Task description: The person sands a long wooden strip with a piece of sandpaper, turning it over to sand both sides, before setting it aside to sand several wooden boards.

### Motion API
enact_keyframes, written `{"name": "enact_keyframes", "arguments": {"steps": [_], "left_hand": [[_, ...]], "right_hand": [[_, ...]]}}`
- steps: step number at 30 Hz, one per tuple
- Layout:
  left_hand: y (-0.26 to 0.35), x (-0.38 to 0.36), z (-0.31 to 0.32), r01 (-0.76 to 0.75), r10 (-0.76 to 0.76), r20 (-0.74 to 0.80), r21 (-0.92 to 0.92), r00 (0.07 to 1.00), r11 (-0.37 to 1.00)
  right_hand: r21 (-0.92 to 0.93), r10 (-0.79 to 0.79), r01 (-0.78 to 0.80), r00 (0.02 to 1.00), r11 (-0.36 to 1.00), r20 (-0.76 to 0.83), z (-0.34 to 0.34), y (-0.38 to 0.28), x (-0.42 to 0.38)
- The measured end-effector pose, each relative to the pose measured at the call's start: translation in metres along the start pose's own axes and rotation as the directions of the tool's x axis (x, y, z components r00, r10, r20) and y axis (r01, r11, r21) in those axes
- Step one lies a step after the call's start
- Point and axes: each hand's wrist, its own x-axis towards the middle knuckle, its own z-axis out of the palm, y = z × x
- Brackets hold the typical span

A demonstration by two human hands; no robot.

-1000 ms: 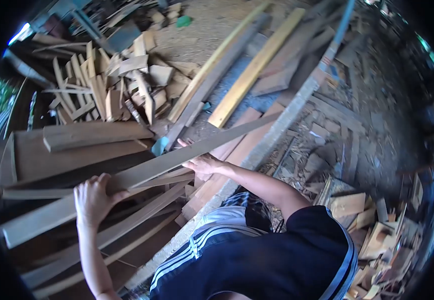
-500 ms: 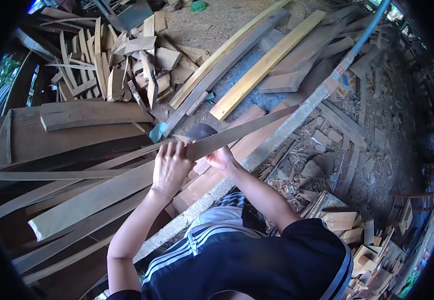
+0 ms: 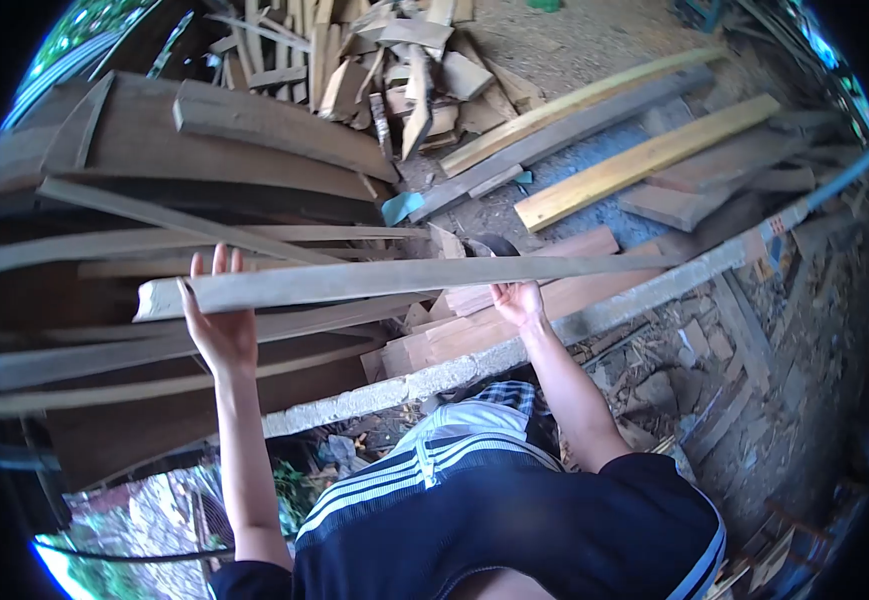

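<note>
A long, narrow grey-brown wooden plank (image 3: 354, 281) stretches across the middle of the view, its pale, rough end at the left. Near that end, my left hand (image 3: 229, 335) supports it from below, with the thumb in front and the fingers reaching up past the far edge. Farther right, my right hand (image 3: 520, 303) holds the plank from beneath; most of those fingers are hidden behind it. Just beyond the plank, by my right hand, is a dark rounded object (image 3: 494, 245) I cannot make out. Reddish boards (image 3: 434, 345) lie under the plank's right half.
A concrete ledge (image 3: 434, 378) runs between me and the boards. More long boards (image 3: 104, 345) are stacked at left. Scrap wood (image 3: 424, 75) is heaped at the back. A yellow beam (image 3: 644, 163) lies at back right, and wood debris (image 3: 694, 340) covers the ground at right.
My left hand has moved left along the plank, from near its middle to near its pale end, and its grip has changed from over the top to underneath. The plank now lies more level across the view.
</note>
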Motion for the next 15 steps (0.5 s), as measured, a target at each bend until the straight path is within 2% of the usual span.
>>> {"name": "enact_keyframes", "arguments": {"steps": [2,3,4,5,6,8,9,10,11,12,14,15], "left_hand": [[0.013,0.015,0.013,-0.034,0.014,-0.128,-0.152,0.992,0.988],[0.014,0.021,0.017,-0.039,0.019,-0.12,-0.168,0.993,0.985],[0.015,0.024,0.023,-0.035,0.012,-0.13,-0.172,0.991,0.984],[0.015,0.027,0.025,-0.036,0.017,-0.096,-0.205,0.995,0.978],[0.016,0.031,0.025,-0.035,0.021,-0.06,-0.237,0.998,0.971],[0.014,0.039,0.02,-0.069,0.053,-0.075,-0.234,0.996,0.97],[0.017,0.039,0.025,-0.13,0.084,-0.186,-0.247,0.979,0.96],[0.019,0.039,0.029,-0.183,0.106,-0.291,-0.253,0.951,0.95],[0.02,0.047,0.021,-0.237,0.144,-0.32,-0.276,0.937,0.931],[0.022,0.047,0.019,-0.253,0.162,-0.296,-0.302,0.941,0.919],[0.019,0.058,0.005,-0.197,0.141,-0.207,-0.284,0.968,0.938],[0.02,0.061,0.004,-0.175,0.124,-0.213,-0.242,0.969,0.954]], "right_hand": [[-0.311,-0.123,0.056,0.972,0.949,-0.199,0.011,0.006,-0.009],[-0.596,-0.211,0.035,0.95,0.802,-0.228,-0.002,0.005,-0.01],[-0.817,-0.31,0.0,0.925,0.576,-0.219,-0.018,0.0,-0.01],[-0.977,-0.421,-0.197,0.881,0.086,-0.215,-0.017,-0.006,-0.023],[-0.826,-0.518,-0.392,0.843,-0.405,-0.146,-0.013,-0.008,-0.039],[-0.719,-0.595,-0.411,0.803,-0.56,0.005,0.02,0.005,-0.08],[-0.715,-0.597,-0.413,0.802,-0.563,0.007,0.04,0.014,-0.094],[-0.668,-0.509,-0.113,0.744,-0.735,0.433,0.058,0.028,-0.106],[-0.478,-0.341,0.144,0.528,-0.866,0.778,0.067,0.039,-0.112],[-0.482,-0.353,0.134,0.521,-0.866,0.777,0.07,0.046,-0.109],[-0.451,-0.178,0.279,0.652,-0.848,0.737,0.081,0.061,-0.095],[-0.45,-0.18,0.286,0.641,-0.846,0.746,0.084,0.073,-0.097]]}}
